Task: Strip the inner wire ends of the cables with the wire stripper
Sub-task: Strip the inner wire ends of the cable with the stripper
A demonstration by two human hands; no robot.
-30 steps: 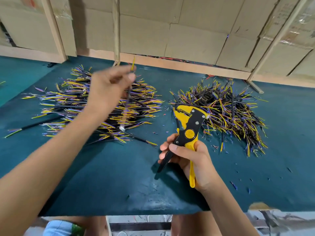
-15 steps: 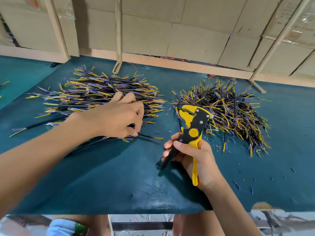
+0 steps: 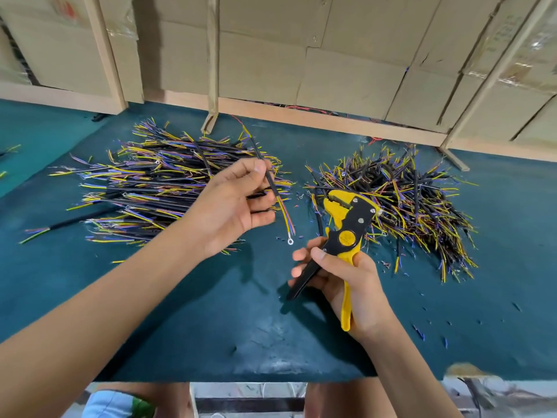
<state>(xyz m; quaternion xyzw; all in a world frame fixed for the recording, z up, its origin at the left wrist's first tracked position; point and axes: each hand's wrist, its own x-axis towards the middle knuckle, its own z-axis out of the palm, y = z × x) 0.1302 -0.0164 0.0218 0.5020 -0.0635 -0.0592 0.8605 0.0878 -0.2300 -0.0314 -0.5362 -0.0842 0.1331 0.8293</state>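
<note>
Now lifting 1 cable (image 3: pixel 272 188) clear of the left pile (image 3: pixel 168 188), pinching it in the left hand (image 3: pixel 232 206), ring-tipped inner wires hanging down. Gripping the wire stripper (image 3: pixel 346 233) in the right hand (image 3: pixel 340 285) just beside it, above the counter (image 3: pixel 211 327), near the right pile (image 3: pixel 401 206).

Left hand (image 3: pixel 232 206): raised, palm turned toward the camera, fingers (image 3: pixel 259 218) curled inward, thumb and forefinger pinching a thin strand at the tips. Left forearm: bare, extended diagonally from lower left. Right hand (image 3: pixel 346 282): lower, just right of the left fingers, wrapped round two handles, thumb laid across the near side. Right forearm: bare, rising from lower right.
</note>
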